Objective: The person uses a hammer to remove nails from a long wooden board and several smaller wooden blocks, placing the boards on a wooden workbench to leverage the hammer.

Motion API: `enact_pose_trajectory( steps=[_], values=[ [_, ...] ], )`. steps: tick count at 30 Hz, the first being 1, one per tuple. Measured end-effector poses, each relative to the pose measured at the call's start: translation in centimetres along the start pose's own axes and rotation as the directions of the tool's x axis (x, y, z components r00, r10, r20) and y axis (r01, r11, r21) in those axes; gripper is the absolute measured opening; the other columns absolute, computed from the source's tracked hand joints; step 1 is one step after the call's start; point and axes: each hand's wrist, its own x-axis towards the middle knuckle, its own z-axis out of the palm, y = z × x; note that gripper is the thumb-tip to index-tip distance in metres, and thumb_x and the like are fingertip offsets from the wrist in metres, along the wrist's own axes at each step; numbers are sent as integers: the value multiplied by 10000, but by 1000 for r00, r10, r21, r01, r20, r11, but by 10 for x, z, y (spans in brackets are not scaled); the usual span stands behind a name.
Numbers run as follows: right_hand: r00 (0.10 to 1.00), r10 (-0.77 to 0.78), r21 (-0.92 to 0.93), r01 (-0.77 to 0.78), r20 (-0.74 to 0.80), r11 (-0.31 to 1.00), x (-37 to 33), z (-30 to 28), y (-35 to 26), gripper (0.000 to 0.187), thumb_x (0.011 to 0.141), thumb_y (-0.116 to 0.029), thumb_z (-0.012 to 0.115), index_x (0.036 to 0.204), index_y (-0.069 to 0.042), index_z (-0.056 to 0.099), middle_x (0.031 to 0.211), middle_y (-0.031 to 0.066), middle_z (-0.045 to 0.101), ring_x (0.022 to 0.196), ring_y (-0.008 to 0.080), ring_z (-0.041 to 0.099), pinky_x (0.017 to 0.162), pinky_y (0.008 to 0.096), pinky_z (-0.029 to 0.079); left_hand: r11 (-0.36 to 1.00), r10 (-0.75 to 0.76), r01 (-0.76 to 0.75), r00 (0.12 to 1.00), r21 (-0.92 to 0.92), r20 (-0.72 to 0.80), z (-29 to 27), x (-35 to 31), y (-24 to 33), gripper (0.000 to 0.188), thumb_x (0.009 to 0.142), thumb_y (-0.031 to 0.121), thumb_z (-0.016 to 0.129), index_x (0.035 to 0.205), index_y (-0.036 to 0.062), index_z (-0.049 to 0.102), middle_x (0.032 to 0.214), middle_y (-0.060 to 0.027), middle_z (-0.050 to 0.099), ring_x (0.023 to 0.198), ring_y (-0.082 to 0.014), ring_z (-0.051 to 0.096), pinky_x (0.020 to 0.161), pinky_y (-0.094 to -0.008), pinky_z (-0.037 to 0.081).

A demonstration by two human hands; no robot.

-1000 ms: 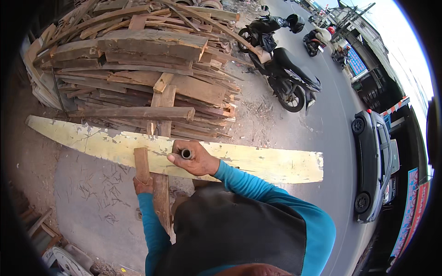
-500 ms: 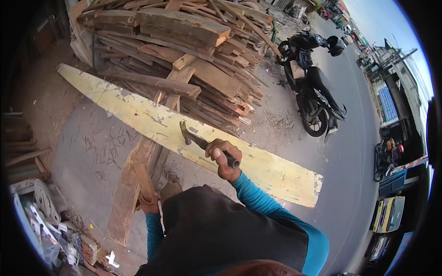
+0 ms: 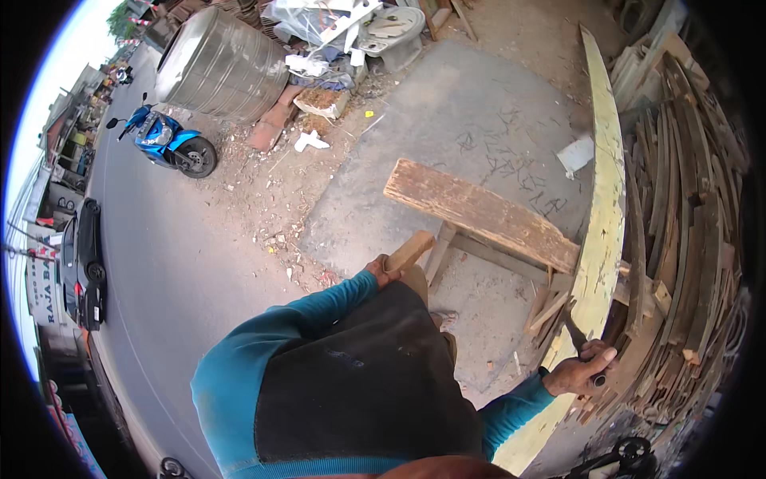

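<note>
The left hand (image 3: pixel 386 271) hides the gripped end of the wooden block (image 3: pixel 412 251). The right hand (image 3: pixel 581 372) covers part of the hammer (image 3: pixel 575 329), and the right sleeve (image 3: pixel 515 413) masks some of the yellow board (image 3: pixel 604 199). At right, the dark rim swallows the lumber pile (image 3: pixel 688 215)'s edge; a black motorcycle (image 3: pixel 633 449), near right, is cropped below. The motorbike (image 3: pixel 124 76) far left is too small to make out.
</note>
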Motion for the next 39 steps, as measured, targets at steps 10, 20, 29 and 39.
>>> enact_pose_trajectory(
  steps=[10, 20, 29, 39],
  values=[
    [958, 161, 183, -206, 237, 961, -95, 212, -19, 404, 1040, -278, 535, 721, -49, 443, 644, 13, 389, 595, 133, 365, 577, 300, 320, 896, -421, 425, 905, -131, 60, -92, -6, -211, 907, 697, 546, 780, 1378, 22, 491, 1176, -232, 660, 1105, -342, 646, 948, -410, 506],
    [860, 41, -315, 142, 509, 938, -193, 379, 7, 473, 1006, -335, 597, 877, 120, 578, 731, 191, 537, 673, 262, 434, 632, 418, 392, 978, -30, 3, 992, -210, -122, -164, 48, -426, 411, 975, 418, 430, 1227, 144, 603, 973, -166, 620, 866, -246, 574, 812, -393, 481],
    [843, 120, -515, 201, 524, 834, -233, 461, 4, 548, 972, -441, 616, 861, 95, 581, 664, 192, 566, 622, 338, 475, 633, 485, 405, 881, -459, 469, 879, -65, 128, -258, 137, -368, 751, 784, 535, 620, 1323, 20, 523, 1156, -196, 640, 1045, -296, 619, 916, -394, 502],
    [959, 191, -529, -51, 212, 847, -199, 521, 59, 505, 930, -426, 687, 912, 77, 655, 788, 167, 676, 692, 214, 586, 655, 393, 474, 847, -517, 516, 855, 131, -23, -382, 305, -299, 858, 683, 613, 753, 1174, -78, 619, 1145, -273, 665, 1090, -379, 653, 909, -427, 539]
  ],
)
